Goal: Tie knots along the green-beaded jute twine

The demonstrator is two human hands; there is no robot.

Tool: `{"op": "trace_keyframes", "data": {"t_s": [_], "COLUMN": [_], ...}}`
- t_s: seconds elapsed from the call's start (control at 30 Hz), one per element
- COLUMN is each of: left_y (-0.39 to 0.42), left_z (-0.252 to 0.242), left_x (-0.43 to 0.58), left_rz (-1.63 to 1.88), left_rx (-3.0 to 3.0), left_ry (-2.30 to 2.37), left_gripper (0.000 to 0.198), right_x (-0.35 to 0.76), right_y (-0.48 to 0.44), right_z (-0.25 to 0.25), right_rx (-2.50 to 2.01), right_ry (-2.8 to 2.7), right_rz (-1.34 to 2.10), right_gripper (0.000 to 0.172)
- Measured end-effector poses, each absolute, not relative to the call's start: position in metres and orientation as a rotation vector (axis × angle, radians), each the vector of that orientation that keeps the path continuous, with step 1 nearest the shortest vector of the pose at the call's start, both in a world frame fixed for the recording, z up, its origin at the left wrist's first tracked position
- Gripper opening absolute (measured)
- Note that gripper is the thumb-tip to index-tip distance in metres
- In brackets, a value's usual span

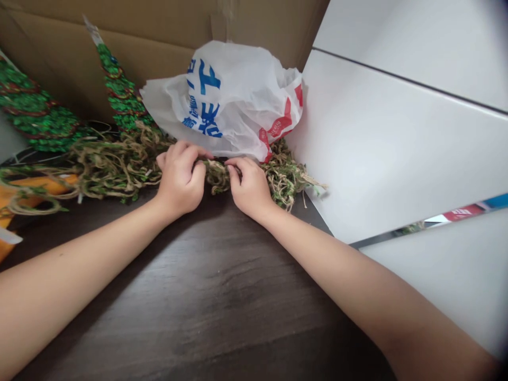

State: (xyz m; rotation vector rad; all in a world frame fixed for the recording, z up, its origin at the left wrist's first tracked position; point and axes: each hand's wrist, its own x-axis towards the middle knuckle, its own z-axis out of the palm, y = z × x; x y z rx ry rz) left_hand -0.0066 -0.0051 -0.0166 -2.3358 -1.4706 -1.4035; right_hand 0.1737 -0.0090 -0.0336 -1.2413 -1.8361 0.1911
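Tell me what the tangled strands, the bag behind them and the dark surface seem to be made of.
Tangled strands: probably jute-like fibre, matte; rough brown twine with green bits.
Bag: thin plastic, slightly glossy; translucent and crinkled.
Dark surface: wood or wood-look laminate, low sheen; grain shows, but I can't tell which.

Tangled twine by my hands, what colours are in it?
The twine is tan-brown with green bits, seen best in the head view.
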Motion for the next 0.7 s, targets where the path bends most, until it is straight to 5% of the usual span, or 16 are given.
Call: {"op": "trace_keyframes", "data": {"t_s": [0.27, 0.57, 0.7], "left_y": [-0.013, 0.011, 0.015], "left_z": [-0.017, -0.035, -0.031], "left_x": [-0.004, -0.018, -0.019], "left_rz": [-1.156, -1.87, -1.718], "left_rx": [-2.541, -2.142, -2.196], "left_ry": [-1.141, -1.302, -1.54], "left_gripper": [0.021, 0.041, 0.038], "right_x": [0.174, 0.172, 0.171], "right_y": [-0.01, -0.012, -0.013], "right_z": [-0.033, -0.031, -0.031], "right_rx": [-1.276, -1.358, -1.38], "right_ry": [-1.823, -1.821, -1.828], "right_rz": [0.164, 0.141, 0.138], "right_gripper": [0.025, 0.028, 0.032]}}
